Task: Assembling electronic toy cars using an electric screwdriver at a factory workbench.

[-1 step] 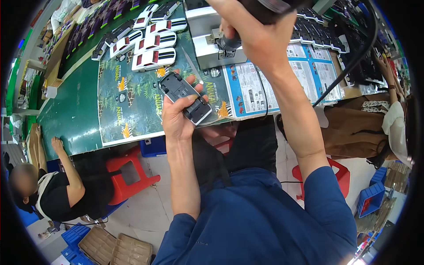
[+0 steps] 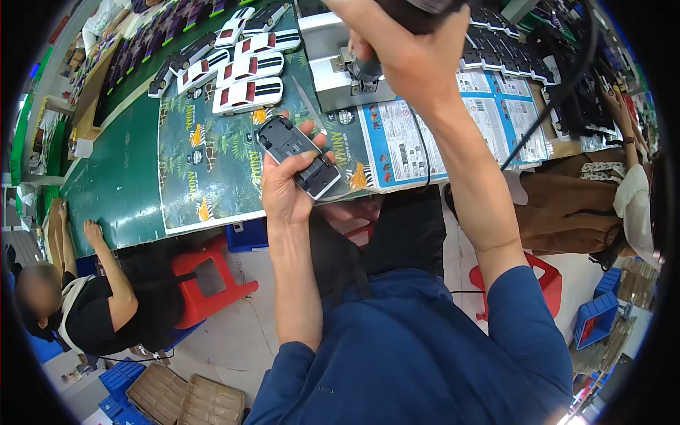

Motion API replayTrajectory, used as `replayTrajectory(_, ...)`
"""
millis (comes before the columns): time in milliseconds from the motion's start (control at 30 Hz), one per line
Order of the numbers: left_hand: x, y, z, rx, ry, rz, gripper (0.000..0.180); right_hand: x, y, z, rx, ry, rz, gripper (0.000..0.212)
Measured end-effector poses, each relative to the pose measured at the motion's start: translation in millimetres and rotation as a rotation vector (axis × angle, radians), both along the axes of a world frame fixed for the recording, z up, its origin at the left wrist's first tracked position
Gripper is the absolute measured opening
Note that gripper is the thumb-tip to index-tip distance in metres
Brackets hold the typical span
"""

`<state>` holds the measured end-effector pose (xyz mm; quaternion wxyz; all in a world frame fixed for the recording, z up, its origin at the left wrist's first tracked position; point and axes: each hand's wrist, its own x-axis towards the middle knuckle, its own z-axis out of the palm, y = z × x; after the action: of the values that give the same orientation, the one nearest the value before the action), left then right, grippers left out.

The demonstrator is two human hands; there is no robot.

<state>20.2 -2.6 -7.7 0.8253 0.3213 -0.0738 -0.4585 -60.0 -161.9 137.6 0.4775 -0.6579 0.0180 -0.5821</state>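
My left hand (image 2: 285, 185) is wrapped round a toy car (image 2: 289, 143), with the thumb across it. The car is turned over, so its black underside faces up and a thin white body edge shows. Above the silver metal fixture (image 2: 324, 67), my right hand (image 2: 428, 74) grips a dark corded power tool (image 2: 418, 15), probably an electric screwdriver. The tool's top is cut off by the picture's upper edge. Its lower end is over the fixture's small metal holder (image 2: 363, 85); whether they touch I cannot tell. Several white toy cars (image 2: 248, 95) with black stripes stand left of the fixture.
A metal tweezer-like strip (image 2: 309, 106) lies beside the fixture. Printed sheets (image 2: 397, 145) cover the table. Rows of dark car bases (image 2: 496, 53) are at the back right. The black cord (image 2: 552, 124) hangs at right. Co-workers sit at left and right; red stools (image 2: 212, 280) stand below.
My right hand and the tool have shifted slightly to the left. My left hand still holds the overturned toy car in nearly the same place.
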Motion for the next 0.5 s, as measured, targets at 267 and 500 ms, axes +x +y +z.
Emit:
replayTrajectory(267,5,-9,-10,-0.047,0.058,0.0,0.062,-29,11,3,0.348,0.112,0.237,0.017)
replayTrajectory(500,7,-11,-6,0.018,0.043,0.033,0.06,-43,57,-8,0.669,0.101,0.372,0.017)
